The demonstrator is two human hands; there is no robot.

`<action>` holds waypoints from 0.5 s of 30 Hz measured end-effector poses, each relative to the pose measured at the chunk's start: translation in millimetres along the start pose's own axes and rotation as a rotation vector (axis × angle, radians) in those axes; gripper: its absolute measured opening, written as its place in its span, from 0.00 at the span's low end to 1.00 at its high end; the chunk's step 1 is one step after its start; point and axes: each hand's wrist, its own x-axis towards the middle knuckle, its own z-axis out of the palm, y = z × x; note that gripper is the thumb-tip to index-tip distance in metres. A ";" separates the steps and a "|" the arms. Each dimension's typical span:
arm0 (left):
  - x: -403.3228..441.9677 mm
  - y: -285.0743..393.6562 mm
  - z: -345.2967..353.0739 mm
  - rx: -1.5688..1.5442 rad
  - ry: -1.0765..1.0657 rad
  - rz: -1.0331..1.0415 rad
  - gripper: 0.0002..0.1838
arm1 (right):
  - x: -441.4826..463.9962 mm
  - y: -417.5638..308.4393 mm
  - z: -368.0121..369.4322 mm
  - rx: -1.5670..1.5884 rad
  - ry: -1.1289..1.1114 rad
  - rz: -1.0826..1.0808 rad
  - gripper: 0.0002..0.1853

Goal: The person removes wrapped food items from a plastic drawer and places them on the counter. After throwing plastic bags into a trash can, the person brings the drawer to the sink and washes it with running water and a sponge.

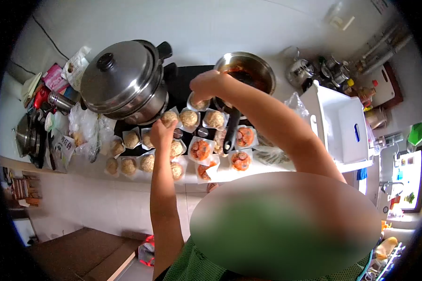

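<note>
My left hand is closed with its fingertips around a pale, rough-surfaced bun on a white paper square, beside the steamer pot. Farther right, my right hand reaches over the stove with curled fingers at another pale bun on paper; the hand partly hides it. Between and below the hands, a pale bun and a second pale bun sit on their own papers. Orange-red topped buns lie nearer the counter's front edge.
A large lidded steel steamer stands left on the stove. Behind my right forearm is a steel pan with reddish residue; its black handle points toward me. A white bin stands right, plastic bags left.
</note>
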 end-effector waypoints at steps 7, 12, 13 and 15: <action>-66.1 98.1 -59.8 -0.504 0.173 0.242 0.18 | -189.8 82.9 -4.3 0.394 0.376 -0.481 0.23; -154.7 260.1 -66.4 -0.635 0.137 0.533 0.10 | -310.4 192.7 44.5 0.645 0.255 -0.413 0.21; -170.3 286.9 -55.9 -0.678 0.091 0.602 0.10 | -327.2 217.0 59.3 0.713 0.239 -0.428 0.19; -197.9 335.3 -32.6 -0.696 0.040 0.817 0.10 | -343.8 263.0 95.6 0.804 0.181 -0.388 0.18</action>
